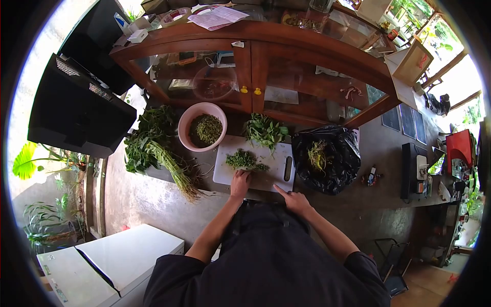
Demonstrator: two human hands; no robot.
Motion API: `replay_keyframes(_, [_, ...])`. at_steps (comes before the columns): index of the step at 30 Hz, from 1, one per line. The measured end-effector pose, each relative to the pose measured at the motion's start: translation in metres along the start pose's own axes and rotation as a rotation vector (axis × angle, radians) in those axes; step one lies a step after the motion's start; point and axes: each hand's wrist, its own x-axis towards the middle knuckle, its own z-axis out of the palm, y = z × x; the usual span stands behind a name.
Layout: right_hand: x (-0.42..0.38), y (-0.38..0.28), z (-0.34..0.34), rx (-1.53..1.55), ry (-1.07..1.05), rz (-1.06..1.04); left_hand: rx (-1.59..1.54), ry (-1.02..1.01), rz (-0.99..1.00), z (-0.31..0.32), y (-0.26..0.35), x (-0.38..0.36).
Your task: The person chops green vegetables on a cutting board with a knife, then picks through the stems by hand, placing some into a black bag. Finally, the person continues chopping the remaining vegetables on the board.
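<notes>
Noted on the dark work surface [381, 199]: white cutting board [276, 162], laid flat, with slotted handle at the right end. Located on the board, left of its middle: finely cut greens [240, 159], gathered in a low heap with a smaller clump trailing right. Observed at the near edge of that heap: left hand [240, 183], placed over the board, fingers bent and close together, tips against or just beside the greens; cannot tell whether pinching any. Observed at the board's near edge, toward its right: right hand [295, 200], index finger extended toward the left, other fingers tucked underneath and hidden; cannot tell whether gripping anything. Found across the far edge of the board: loose leafy sprigs [265, 129], uncut in appearance. Found beyond the far left corner: pink bowl [190, 113], partly filled with chopped greens [207, 130]. Recorded left of the bowl: large bundle of leafy stems [168, 159], leaves pointing away, roots toward the near edge. Recorded just beside the board on the right: black plastic bag [327, 180], mouth open, containing yellowish trimmings [318, 156]. Seen behind the work surface: wooden cabinet [260, 66] with glazed doors and yellow knobs [244, 89].
</notes>
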Motion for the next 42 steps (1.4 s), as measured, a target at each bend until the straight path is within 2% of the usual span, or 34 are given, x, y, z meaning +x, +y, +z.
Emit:
replay_keyframes(11, [-0.003,-0.024,-0.030,-0.044,-0.154,0.082,-0.028,0.007,-0.044,-0.001,0.004,0.001])
replay_keyframes(21, [-0.004,-0.025,-0.022,-0.026,-0.150,0.066,-0.008,0.009,-0.017,-0.003,0.006,0.001])
replay_keyframes(24, [-0.002,-0.020,-0.010,-0.005,-0.136,0.050,-0.006,0.012,-0.004,-0.004,0.006,0.001])
replay_keyframes(29, [0.009,-0.013,0.006,0.022,0.004,-0.027,-0.011,0.028,0.014,-0.002,0.007,0.001])
replay_keyframes(36, [-0.004,0.004,0.008,0.019,0.025,-0.063,0.010,0.020,-0.013,-0.001,0.003,0.000])
replay_keyframes(42, [0.003,-0.007,0.009,0.017,0.069,-0.067,0.005,0.027,-0.002,-0.001,0.002,-0.001])
